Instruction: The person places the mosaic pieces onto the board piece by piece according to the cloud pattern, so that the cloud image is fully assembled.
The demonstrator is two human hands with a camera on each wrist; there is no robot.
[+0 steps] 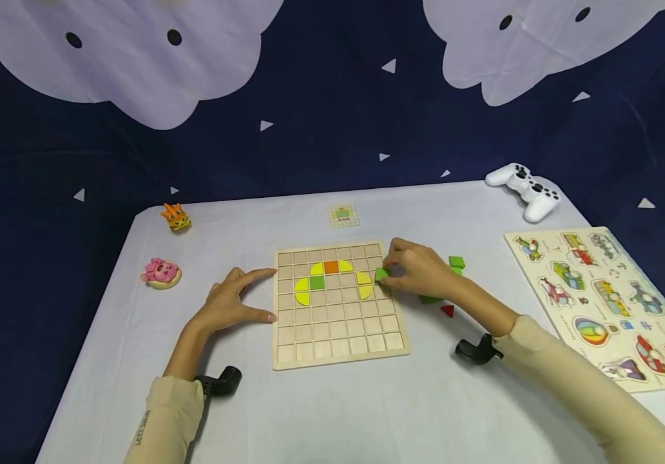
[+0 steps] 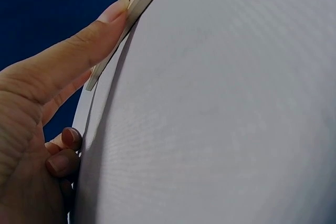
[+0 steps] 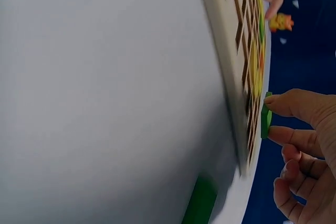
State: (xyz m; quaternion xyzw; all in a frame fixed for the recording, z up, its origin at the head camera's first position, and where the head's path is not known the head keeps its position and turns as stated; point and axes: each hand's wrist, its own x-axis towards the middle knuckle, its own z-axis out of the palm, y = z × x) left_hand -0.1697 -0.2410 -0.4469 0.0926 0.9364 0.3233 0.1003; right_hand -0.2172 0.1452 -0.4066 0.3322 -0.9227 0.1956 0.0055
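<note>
A wooden grid board (image 1: 341, 328) lies on the white table. Several pieces sit in its cells: yellow rounded tiles (image 1: 365, 285), an orange square (image 1: 330, 267) and a green square (image 1: 317, 282). My left hand (image 1: 229, 303) touches the board's left edge with thumb and index finger spread apart; its other fingers are curled, as the left wrist view shows. Between thumb and index finger, my right hand (image 1: 419, 267) pinches a green tile (image 3: 266, 115) just above the board's right side. Part of that tile is hidden by the fingers.
Loose green tiles (image 1: 456, 261) and a red triangle (image 1: 448, 310) lie right of the board. A small pattern card (image 1: 343, 216) is behind it. Farther right are a picture puzzle board (image 1: 564, 303) and a white game controller (image 1: 532, 196). Two small figures, orange (image 1: 176, 218) and pink (image 1: 161, 272), stand left.
</note>
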